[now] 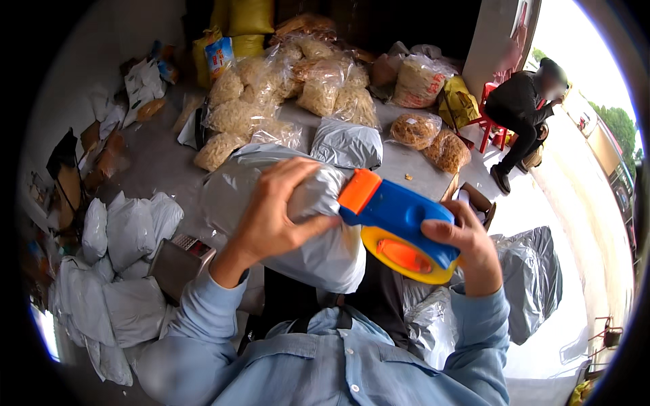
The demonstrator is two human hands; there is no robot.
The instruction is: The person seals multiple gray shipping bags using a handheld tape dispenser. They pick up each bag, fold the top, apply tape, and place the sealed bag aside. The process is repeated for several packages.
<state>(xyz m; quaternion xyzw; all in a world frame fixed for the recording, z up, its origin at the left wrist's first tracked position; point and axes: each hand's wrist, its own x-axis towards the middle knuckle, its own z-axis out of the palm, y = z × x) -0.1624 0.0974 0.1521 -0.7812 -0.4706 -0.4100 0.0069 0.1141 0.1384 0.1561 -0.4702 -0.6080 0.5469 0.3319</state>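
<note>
My left hand [284,210] grips a plump grey plastic mailer bag [237,183] from above, held over my lap, fingers spread across its top and thumb pressed on its side. My right hand [467,243] holds a blue tape dispenser [406,203] with an orange head [359,189] and a yellow roll with an orange core, its head touching the right side of the bag. Below my hands are my blue shirt sleeves and dark trousers.
Clear bags of pale dried food [237,101], a flat grey parcel [345,145], a pile of mailers [115,284] left, a scale [179,264], grey wrapped bundles [521,277] and an open box [474,196] right. A person [518,101] sits on a red chair at the doorway.
</note>
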